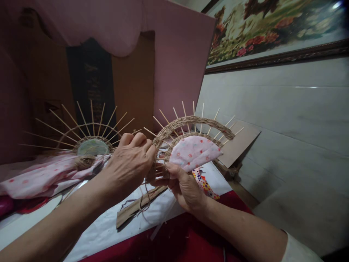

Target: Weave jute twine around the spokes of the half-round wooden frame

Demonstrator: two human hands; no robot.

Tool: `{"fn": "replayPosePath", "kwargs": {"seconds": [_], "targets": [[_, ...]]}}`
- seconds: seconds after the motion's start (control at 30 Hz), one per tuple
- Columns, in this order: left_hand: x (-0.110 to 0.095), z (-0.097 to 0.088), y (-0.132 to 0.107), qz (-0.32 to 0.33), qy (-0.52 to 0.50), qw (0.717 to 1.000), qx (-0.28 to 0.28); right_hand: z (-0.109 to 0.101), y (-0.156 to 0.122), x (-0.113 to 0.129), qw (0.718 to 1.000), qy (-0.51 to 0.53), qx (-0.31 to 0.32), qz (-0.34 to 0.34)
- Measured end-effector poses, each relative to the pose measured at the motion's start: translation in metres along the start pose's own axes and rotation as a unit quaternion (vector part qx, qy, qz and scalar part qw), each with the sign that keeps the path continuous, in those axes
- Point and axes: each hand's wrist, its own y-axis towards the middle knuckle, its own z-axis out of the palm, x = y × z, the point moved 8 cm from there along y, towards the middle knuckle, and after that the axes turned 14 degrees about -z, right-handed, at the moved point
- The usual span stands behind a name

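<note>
I hold a half-round woven piece (191,125) in front of me: wooden sticks fan out from a pink flowered fabric centre (192,153), bound by bands of brown twine. My right hand (185,187) grips its lower edge from below, thumb on the fabric. My left hand (129,163) is closed at the piece's left end, fingers pinched around the twine and sticks there. A loose end of twine (145,202) hangs down between my hands.
A second stick-and-twine piece (91,140) with a round centre stands at the left behind pink flowered cloth (46,174). A cardboard strip (136,207) lies on white paper over a red cloth. Cardboard leans against the wall behind; a framed picture (272,29) hangs at upper right.
</note>
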Motion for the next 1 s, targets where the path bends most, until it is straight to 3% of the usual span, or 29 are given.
{"fn": "replayPosePath", "kwargs": {"seconds": [0.17, 0.4, 0.5, 0.57, 0.63, 0.8, 1.0], "targets": [[-0.004, -0.001, -0.001, 0.008, 0.032, 0.999, -0.035, -0.001, 0.001, -0.001, 1.000, 0.010, 0.001, 0.003], [-0.004, 0.000, 0.001, -0.034, 0.052, 0.995, -0.076, 0.000, 0.002, 0.003, 1.000, 0.012, 0.004, -0.012], [0.010, -0.001, 0.001, -0.062, 0.065, 0.993, -0.072, -0.002, 0.002, 0.001, 1.000, 0.014, -0.010, -0.008], [0.031, -0.005, 0.002, -0.118, 0.069, 0.988, -0.073, -0.005, 0.002, 0.000, 1.000, 0.016, -0.025, -0.003], [0.044, -0.009, 0.001, -0.137, 0.028, 0.987, -0.077, -0.007, 0.003, 0.002, 0.999, 0.017, -0.036, -0.006], [0.027, -0.006, -0.001, -0.062, -0.117, 0.989, -0.061, -0.008, 0.009, 0.011, 0.999, 0.008, -0.031, -0.038], [0.012, 0.004, -0.002, -0.047, -0.149, 0.987, -0.029, -0.008, 0.008, 0.008, 0.999, 0.010, -0.021, -0.025]]}}
